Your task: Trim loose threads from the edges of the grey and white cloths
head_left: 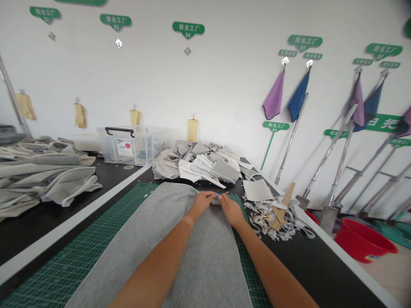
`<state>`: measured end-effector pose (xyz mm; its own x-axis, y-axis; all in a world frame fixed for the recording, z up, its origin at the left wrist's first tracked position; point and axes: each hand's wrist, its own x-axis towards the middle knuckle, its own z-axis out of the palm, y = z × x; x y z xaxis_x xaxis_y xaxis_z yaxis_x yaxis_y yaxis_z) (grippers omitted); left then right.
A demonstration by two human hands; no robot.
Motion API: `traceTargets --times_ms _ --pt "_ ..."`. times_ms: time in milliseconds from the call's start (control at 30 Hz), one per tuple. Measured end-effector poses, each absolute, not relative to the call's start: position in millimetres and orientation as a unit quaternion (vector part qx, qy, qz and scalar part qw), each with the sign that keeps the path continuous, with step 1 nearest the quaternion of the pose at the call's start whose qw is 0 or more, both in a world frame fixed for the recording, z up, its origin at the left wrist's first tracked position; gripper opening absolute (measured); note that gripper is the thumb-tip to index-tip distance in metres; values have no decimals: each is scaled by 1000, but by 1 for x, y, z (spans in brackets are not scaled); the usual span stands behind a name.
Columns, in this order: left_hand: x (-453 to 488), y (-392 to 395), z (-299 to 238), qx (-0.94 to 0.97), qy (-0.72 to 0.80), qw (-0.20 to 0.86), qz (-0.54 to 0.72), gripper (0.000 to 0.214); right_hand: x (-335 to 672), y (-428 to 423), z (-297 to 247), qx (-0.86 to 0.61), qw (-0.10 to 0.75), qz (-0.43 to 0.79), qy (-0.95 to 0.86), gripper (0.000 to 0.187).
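A long piece of grey knit fabric (205,256) lies flat along a green cutting mat (61,261). My left hand (201,204) and my right hand (231,210) meet at the fabric's far end. Their fingertips pinch a small fold of the grey cloth between them. Just beyond the right hand lie a heap of pale fabric scraps (272,220) and gold-handled scissors (261,223), partly buried. A wooden strip (282,205) leans among the scraps.
A pile of cut grey and cream fabric pieces (195,162) sits beyond the mat. Folded grey cloth (45,179) covers the left table. A clear plastic box (128,145) stands behind it. A red basin (362,239) sits on the floor right, below mops leaning on the wall.
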<state>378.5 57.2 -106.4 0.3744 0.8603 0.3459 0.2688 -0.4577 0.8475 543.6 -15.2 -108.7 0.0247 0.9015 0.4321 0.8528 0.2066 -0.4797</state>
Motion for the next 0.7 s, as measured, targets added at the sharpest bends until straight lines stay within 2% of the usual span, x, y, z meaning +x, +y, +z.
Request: traceTargets --times_ms 300,533,700 --pt "385 68 -121 709 378 379 459 20 543 -15 -108 -638 329 30 -695 44" --pt "388 77 -130 703 334 427 460 20 551 -1 -110 -635 396 83 -658 38" --pt "385 70 -124 732 344 398 432 24 563 10 -116 -617 415 116 -659 33"
